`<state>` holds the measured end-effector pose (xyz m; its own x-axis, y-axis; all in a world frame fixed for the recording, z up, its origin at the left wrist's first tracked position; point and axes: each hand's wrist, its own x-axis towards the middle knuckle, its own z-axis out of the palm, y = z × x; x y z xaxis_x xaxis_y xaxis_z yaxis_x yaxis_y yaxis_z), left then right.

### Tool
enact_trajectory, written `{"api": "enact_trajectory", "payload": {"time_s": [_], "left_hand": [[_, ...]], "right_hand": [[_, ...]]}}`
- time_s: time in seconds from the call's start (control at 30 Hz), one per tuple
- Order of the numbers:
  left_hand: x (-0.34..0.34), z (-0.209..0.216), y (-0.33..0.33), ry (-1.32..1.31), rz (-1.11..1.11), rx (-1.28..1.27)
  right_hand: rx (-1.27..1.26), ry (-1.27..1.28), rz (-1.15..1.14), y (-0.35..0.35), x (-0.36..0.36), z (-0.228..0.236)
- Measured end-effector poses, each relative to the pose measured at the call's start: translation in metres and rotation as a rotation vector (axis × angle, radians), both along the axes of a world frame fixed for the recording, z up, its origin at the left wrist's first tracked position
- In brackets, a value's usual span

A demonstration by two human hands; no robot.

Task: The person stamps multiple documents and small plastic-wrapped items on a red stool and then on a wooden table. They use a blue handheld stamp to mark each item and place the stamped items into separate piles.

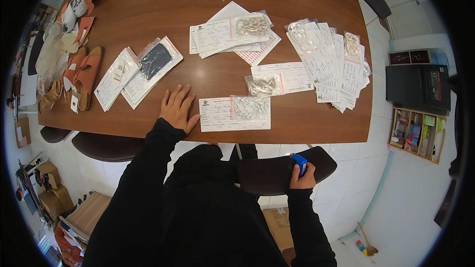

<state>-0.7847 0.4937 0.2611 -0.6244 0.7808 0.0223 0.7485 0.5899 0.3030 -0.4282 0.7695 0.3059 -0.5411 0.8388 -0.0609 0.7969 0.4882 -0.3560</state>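
My left hand [178,108] lies on the brown table with its fingers spread, holding nothing. Just right of it is a printed form [215,122] with a clear bag of pale cord-like pieces [251,108] on its right half. My right hand [303,178] is off the table's near edge, above a dark chair. Its fingers are wrapped round a small blue boxy object [300,164] with a dark end; its exact kind does not show. Beyond the nearest form, another form [297,76] carries a bag of beige pieces [264,85].
A fanned pile of forms with bagged cords [329,64] covers the table's right side. Another pile [213,35] sits farther back. Bagged cards [153,66] lie left, beside orange sandals [88,76]. A dark chair [267,173] stands against the near edge.
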Motion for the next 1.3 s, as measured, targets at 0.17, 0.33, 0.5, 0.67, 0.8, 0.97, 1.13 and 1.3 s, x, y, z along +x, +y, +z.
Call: {"api": "enact_trajectory", "payload": {"time_s": [0.17,0.33,0.5,0.67,0.8,0.97,1.13,1.3], "left_hand": [[-0.0014,-0.0029,-0.0009,0.031,-0.008,0.012],[-0.0012,-0.0038,-0.0010,0.032,-0.011,0.009],[-0.0008,-0.0028,0.0000,0.034,-0.014,0.013],[-0.0006,-0.0025,-0.0004,0.030,-0.012,0.015],[-0.0007,-0.0019,-0.0007,0.034,-0.013,0.014],[-0.0008,-0.0016,-0.0009,0.036,-0.010,0.014],[-0.0011,-0.0023,-0.0013,0.031,-0.007,0.027],[-0.0012,-0.0023,-0.0019,0.036,-0.008,0.040]], "right_hand": [[0.007,0.019,0.007,0.0018,0.0031,-0.0023],[0.012,0.061,0.006,0.0010,0.0057,-0.0044],[0.008,0.086,-0.003,0.0008,0.0061,-0.0048],[0.003,0.073,-0.010,0.0009,0.0048,-0.0044],[0.021,0.069,-0.009,0.0004,0.0039,-0.0036],[-0.008,0.041,-0.035,-0.0005,0.0028,-0.0023],[-0.004,0.041,-0.028,-0.0001,0.0030,-0.0028],[0.005,0.026,-0.009,0.0004,0.0036,-0.0040]]}}
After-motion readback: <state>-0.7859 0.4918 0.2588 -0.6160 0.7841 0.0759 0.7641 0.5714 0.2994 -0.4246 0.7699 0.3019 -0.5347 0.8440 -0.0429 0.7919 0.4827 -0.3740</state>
